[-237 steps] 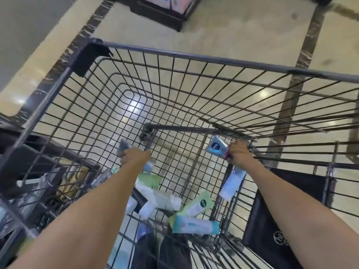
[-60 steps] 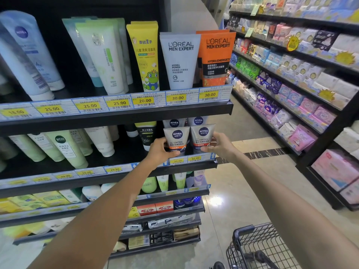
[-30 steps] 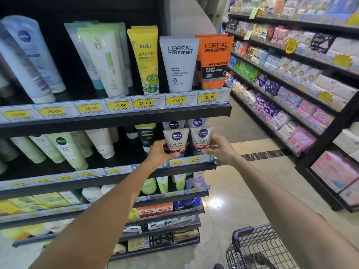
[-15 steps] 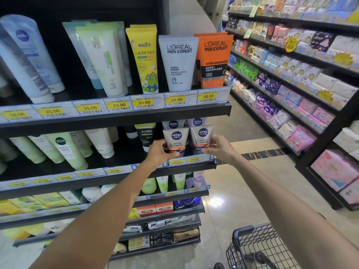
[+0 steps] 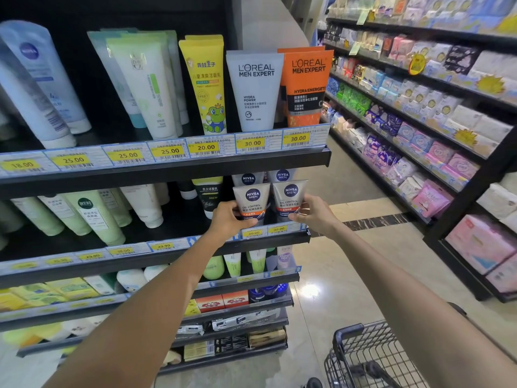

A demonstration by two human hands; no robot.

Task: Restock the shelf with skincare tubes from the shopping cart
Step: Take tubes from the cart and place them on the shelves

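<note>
Head view: two grey tubes on the second shelf (image 5: 279,242) down, front row, at its right end. Left tube (image 5: 251,201) gripped by left hand (image 5: 230,219), thumb curled across its lower front; right tube (image 5: 289,197) pinched low by right hand (image 5: 314,214). Best seated cap-down, upright, logos forward, flush behind the yellow price tags (image 5: 265,231), then let go gently to avoid toppling the matching pair behind. Soft, matte plastic, flat crimped top widening from a narrow base; likely slippery. Wire cart (image 5: 363,357) low right, contents hidden.
</note>
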